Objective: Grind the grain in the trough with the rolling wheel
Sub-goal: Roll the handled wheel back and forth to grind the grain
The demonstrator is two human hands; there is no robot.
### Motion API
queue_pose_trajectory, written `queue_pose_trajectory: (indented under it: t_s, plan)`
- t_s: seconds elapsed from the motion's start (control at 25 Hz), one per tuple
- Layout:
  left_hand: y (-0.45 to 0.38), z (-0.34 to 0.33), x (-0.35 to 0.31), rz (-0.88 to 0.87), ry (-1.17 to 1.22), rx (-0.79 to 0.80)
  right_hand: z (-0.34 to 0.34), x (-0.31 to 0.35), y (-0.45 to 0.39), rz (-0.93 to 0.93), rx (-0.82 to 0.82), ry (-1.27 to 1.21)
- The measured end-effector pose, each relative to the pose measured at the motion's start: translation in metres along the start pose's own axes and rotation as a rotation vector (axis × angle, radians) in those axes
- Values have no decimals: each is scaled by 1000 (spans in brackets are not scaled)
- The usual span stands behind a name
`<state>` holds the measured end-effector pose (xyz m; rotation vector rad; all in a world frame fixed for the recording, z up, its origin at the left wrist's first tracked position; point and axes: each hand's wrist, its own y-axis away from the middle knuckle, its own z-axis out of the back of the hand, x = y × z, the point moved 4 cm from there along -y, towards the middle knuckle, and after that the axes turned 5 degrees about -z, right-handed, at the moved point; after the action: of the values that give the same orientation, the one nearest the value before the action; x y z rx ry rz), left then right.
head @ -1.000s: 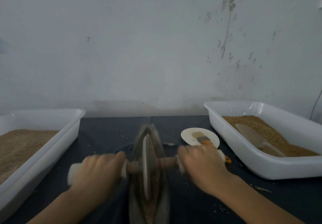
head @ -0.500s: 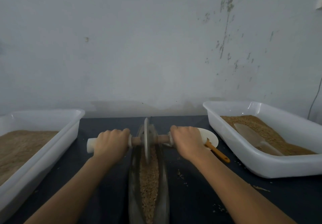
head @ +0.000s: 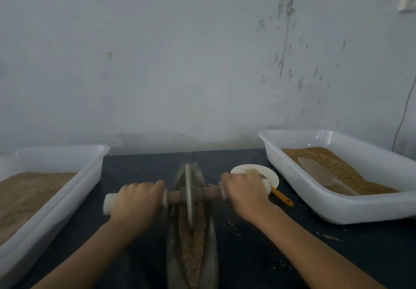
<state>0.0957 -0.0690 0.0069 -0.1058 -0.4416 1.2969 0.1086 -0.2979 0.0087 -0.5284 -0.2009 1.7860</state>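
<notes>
grain (head: 192, 252) fills trough (head: 212, 243); both trays hold grain; left hand (head: 137, 201), right hand (head: 244, 191) fingers clamped on wheel axle (head: 208, 192).

The long grey boat-shaped trough (head: 211, 243) runs off the bottom edge, so its near end is unseen. Left of the trough, the white plastic tub of brown meal (head: 51, 189) is cut by the left edge. Right of the trough, the right hand (head: 244, 191) hides part of the small white round dish (head: 267, 173) and the orange-handled brush (head: 281, 197) lying on it.

Both hands (head: 191, 198) grip the rolling wheel's (head: 189, 198) axle over the trough (head: 211, 239).
</notes>
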Motion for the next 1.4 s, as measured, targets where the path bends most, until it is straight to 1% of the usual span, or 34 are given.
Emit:
queue_pose_trajectory:
  t_s: [0.08, 0.2, 0.28, 0.36, 0.44, 0.48, 0.56, 0.64, 0.76, 0.84, 0.88, 0.96, 1.04, 1.12, 1.2, 1.24, 1.28, 1.32, 1.4]
  plan:
    - [-29, -1, 3, 55, -1, -8, -3, 0, -31, -54, -11, 14]
    - [-34, 3, 2, 28, 24, -11, -6, -2, -30, -80, 40, -45]
    - [-2, 4, -3, -44, 56, 4, -9, -4, 6, -29, 60, -113]
    - [36, 8, -8, -107, 75, 5, -2, -4, 50, 78, -7, -147]
    - [56, 10, -7, -105, 52, 25, 10, -3, 74, 160, -44, -129]
    - [57, 10, -6, -100, 43, 26, 15, -2, 73, 163, -49, -111]
    - [44, 5, -4, -73, 62, 28, 12, 3, 57, 138, 29, -85]
    - [14, -1, -1, -37, 72, 0, 6, 2, 20, 65, 32, -12]
    - [-34, -6, 4, 46, 23, -35, 1, 0, -29, -37, -17, 24]
    - [-42, -6, 6, 69, 51, -13, 5, 4, -36, -46, -23, 27]
    - [-33, -6, 6, 69, 73, -2, 8, 6, -29, -25, -22, 22]
    - [3, -9, 3, 33, 102, 33, 14, 7, 2, 75, -51, 29]
    - [45, -6, -1, -36, 106, 37, 22, 8, 40, 201, -154, 6]
    - [65, 0, 2, -38, 87, 80, 28, 9, 63, 253, -208, -42]
    - [59, 0, 4, -22, 122, 206, 22, 9, 54, 234, -130, -58]
    - [48, -3, 3, -27, 129, 218, 17, 9, 40, 212, -101, -48]
    - [34, -7, 2, -37, 109, 174, 11, 7, 21, 178, -100, -32]
    - [16, -8, 4, -36, 61, 96, 6, 5, 2, 129, -102, -21]
    - [-21, -8, 6, -18, -45, -26, -8, -1, -29, 1, -21, -46]
